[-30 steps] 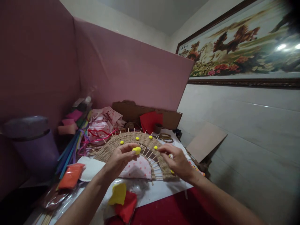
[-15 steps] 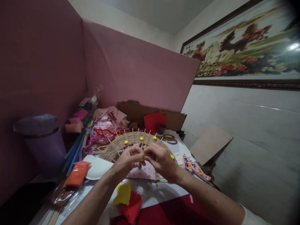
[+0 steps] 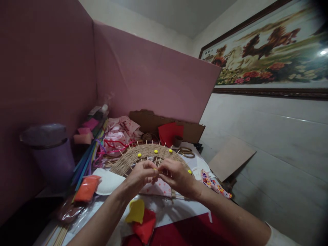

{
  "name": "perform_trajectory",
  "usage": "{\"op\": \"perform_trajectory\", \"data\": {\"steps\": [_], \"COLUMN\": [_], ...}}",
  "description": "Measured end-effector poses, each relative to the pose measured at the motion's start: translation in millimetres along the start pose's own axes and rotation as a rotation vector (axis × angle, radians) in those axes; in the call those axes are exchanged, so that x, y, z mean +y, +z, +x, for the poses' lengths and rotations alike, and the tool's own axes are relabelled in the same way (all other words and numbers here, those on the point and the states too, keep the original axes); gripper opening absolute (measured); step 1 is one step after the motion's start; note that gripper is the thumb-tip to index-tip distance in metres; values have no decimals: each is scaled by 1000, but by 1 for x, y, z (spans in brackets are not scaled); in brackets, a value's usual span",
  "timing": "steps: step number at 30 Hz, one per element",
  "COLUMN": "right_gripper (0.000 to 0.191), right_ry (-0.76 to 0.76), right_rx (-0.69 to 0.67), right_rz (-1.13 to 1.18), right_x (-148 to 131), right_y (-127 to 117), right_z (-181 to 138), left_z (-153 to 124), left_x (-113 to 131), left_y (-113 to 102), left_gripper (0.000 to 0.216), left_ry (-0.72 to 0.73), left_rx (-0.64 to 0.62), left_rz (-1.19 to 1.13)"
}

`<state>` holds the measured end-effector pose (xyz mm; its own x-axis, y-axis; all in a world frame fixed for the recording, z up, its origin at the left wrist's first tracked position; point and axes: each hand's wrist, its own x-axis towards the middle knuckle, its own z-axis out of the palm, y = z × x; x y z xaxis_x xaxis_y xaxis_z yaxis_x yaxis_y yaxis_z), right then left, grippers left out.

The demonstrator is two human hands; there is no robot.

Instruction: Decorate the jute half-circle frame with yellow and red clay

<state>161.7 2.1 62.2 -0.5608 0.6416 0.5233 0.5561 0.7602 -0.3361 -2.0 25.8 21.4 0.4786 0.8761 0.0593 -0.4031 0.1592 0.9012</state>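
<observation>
My left hand (image 3: 144, 173) and my right hand (image 3: 176, 176) meet fingertip to fingertip above a woven half-round piece (image 3: 146, 150) with thin sticks jutting from its edge. A tiny bit of yellow clay (image 3: 155, 168) shows at my left fingertips. My right fingers are pinched beside it; what lies between them is hidden. Several yellow clay dots, one a yellow dot (image 3: 156, 151), sit on the woven band. Beneath my hands lies pink dotted cloth (image 3: 159, 189). Nearer me are a flat yellow lump of clay (image 3: 135, 210) and a red lump (image 3: 146, 225).
Scissors (image 3: 186, 152) lie behind the woven piece. At the left are an orange packet (image 3: 87, 188), a white half-disc (image 3: 109, 182), coloured strips (image 3: 85, 164) and a purple bin (image 3: 52, 160). Flowered cloth (image 3: 215, 184) lies right; a pink panel (image 3: 153, 78) stands behind.
The whole view has shifted slightly. My hands stay together, with small finger movements, and the yellow bit at my left fingertips now shows more clearly.
</observation>
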Motion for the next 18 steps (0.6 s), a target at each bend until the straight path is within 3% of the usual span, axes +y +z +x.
{"op": "perform_trajectory", "data": {"steps": [6,8,10,13,15,18], "right_gripper": [13,14,10,9,12,16], "right_ry": [51,130,285,507,561,572], "right_rx": [24,64,76,97,177,279], "right_rz": [37,132,384,939,1219,1387], "right_x": [-1,1,3,4,4,4], "right_y": [6,9,11,8,4,0], "right_z": [3,4,5,6,6,5], "left_z": [4,3,2,2,3,5], "left_x": [-3,-1,2,8,11,13], "left_y": [-2,-1,2,3,-1,-7], "left_gripper": [13,13,13,11,18,22], "left_ry": [38,56,76,95,100,135], "left_rx": [91,100,97,149,245,324], "left_rz": [24,22,-16,-104,-130,-137]}}
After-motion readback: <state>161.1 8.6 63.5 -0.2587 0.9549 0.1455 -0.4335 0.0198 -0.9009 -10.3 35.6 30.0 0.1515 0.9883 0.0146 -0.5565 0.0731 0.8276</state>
